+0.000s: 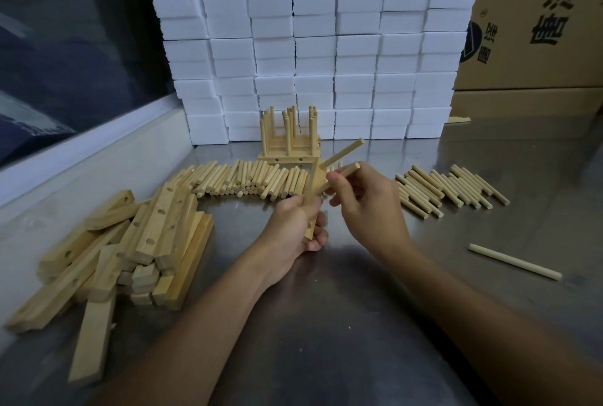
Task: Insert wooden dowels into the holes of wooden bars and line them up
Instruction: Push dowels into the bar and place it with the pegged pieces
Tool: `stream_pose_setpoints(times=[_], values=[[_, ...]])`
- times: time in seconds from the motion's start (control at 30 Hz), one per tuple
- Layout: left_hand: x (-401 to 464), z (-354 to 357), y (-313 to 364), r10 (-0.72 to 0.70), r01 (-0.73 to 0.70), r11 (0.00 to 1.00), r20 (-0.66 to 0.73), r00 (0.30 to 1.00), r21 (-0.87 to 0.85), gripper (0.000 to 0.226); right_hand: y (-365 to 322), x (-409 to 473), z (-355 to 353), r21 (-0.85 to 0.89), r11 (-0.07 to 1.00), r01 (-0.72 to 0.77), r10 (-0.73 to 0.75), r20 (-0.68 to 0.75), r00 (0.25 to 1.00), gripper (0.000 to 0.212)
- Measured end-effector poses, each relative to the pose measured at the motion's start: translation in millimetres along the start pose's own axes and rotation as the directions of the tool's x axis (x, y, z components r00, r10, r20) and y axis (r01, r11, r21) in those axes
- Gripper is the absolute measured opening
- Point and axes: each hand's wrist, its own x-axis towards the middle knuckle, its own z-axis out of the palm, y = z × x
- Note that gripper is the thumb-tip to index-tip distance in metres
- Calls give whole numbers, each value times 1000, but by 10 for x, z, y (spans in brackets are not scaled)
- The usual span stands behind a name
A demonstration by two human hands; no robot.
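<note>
My left hand (295,226) grips a wooden bar (312,196) held upright above the metal table. One dowel (342,153) sticks out of the bar near its top, pointing up and to the right. My right hand (365,203) pinches a second dowel (346,172) just below the first, with its end at the bar. Finished bars with upright dowels (288,136) stand at the back of the table. A heap of loose bars (130,242) with holes lies at the left.
Rows of loose dowels (248,182) lie behind my hands, and another group of dowels (450,190) lies to the right. A single dowel (515,261) rests at the right. White foam blocks (310,46) and cardboard boxes (538,30) wall the back.
</note>
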Motion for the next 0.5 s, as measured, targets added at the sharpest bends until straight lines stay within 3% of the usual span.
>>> stream_pose_setpoints(times=[0.07,0.2,0.33,0.4,0.5], values=[[-1,0,34,-47,45,995,-16,999,-94,30,6,-12,-4,25,999,-21,21,11,1000,18],[6,-39,80,-160,150,963,-26,987,-225,32,27,-14,-45,-4,1000,-27,27,75,997,24],[31,-128,102,-224,187,903,-52,973,-388,33,143,37,-144,-260,962,-87,126,136,983,25],[36,-151,100,-232,188,890,-57,971,-415,33,243,73,-244,-465,872,-155,244,137,960,24],[30,-148,97,-235,190,886,-55,971,-422,32,350,93,-394,-736,635,-234,376,30,926,32]])
